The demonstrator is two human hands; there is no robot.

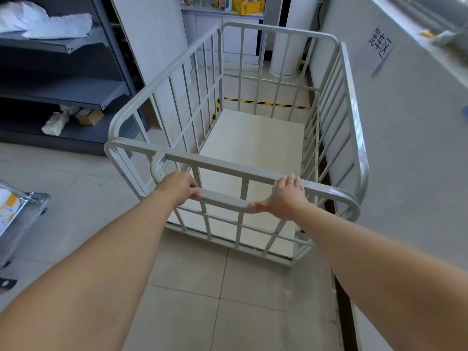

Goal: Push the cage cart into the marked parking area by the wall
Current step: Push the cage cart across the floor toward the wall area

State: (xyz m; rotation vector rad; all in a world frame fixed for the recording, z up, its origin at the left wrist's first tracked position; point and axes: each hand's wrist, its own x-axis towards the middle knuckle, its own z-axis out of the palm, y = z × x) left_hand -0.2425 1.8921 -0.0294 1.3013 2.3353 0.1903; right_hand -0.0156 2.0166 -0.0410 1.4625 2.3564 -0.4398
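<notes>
I stand behind the cage cart (253, 138), both arms stretched out to it at twelve o'clock. My left hand (178, 187) is curled tight around the left end of the grey push handle (222, 200), fingers wrapped over the bar. My right hand (286, 196) clamps the handle's right end where it meets the top rail, thumb hooked underneath and fingers lying over the rail. My hands are apart, with a bare stretch of handle between them. The cart is empty, showing its pale floor panel (255, 145). Its right side runs just beside the wall (405, 148) at two o'clock, which bears a paper sign (379, 45). Striped yellow-and-black floor tape (266, 103) shows through the bars at twelve o'clock, beyond the cart's floor panel. Dark shelving (63, 84) stands at ten o'clock.
</notes>
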